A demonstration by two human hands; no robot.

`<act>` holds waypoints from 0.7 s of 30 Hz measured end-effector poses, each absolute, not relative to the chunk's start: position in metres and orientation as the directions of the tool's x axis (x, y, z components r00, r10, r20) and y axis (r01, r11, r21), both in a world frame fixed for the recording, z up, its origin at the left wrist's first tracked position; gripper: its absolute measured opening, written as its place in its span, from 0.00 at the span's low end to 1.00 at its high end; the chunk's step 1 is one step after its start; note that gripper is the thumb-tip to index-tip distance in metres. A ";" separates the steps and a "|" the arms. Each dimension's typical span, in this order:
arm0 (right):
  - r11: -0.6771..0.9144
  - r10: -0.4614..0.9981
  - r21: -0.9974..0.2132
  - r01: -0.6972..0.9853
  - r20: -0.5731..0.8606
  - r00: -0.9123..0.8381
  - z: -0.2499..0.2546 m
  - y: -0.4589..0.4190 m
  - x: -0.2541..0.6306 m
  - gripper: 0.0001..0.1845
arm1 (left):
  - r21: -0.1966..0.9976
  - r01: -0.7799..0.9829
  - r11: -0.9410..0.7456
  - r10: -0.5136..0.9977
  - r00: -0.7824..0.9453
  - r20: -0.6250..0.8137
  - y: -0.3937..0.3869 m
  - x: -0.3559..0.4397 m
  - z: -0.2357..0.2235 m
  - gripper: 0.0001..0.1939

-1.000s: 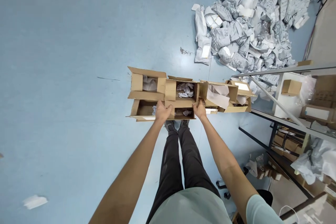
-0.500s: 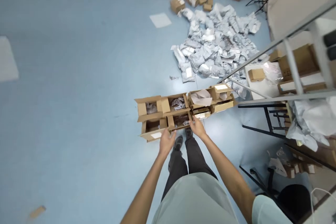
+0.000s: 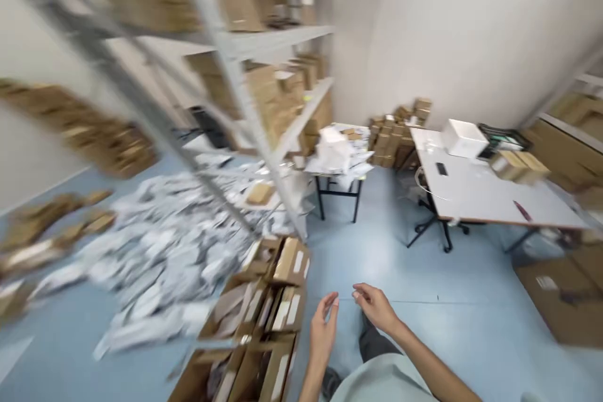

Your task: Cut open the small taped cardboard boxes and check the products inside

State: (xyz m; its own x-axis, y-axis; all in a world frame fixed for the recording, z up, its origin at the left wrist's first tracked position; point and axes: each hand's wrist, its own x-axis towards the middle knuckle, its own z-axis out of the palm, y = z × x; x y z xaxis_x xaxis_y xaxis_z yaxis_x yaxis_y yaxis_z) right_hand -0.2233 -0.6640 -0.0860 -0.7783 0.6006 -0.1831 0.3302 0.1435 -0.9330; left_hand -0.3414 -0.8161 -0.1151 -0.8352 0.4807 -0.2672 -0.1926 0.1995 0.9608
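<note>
Holds left hand (image 3: 321,336) and right hand (image 3: 377,309) empty, fingers slightly parted from thumbs, near and just right of cardboard boxes (image 3: 286,257). Expect light weight, fairly stiff walls, floppy flaps; grip low on opposite sides. Beyond, meets metal rack (image 3: 242,88) obstructing far end, with grey parcels (image 3: 164,264) left, desk (image 3: 466,191) far right.

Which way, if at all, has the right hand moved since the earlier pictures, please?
Yes, the right hand has moved off the open boxes, towards the desk, and hovers over the floor.
</note>
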 end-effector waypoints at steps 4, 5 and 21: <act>0.017 0.816 -0.972 0.233 -0.121 -0.565 -0.058 -0.588 -0.133 0.40 | 0.974 -0.068 0.218 0.706 -0.677 -0.205 -0.689 -0.298 -0.081 0.42; -0.002 0.849 -0.979 0.206 -0.110 -0.517 -0.055 -0.569 -0.111 0.40 | 0.976 -0.027 0.218 0.750 -0.634 -0.185 -0.657 -0.283 -0.075 0.42; -0.076 0.997 -0.982 0.173 -0.076 0.008 0.000 -0.225 0.212 0.28 | 0.984 0.063 0.166 0.983 -0.090 -0.160 -0.210 0.027 -0.038 0.37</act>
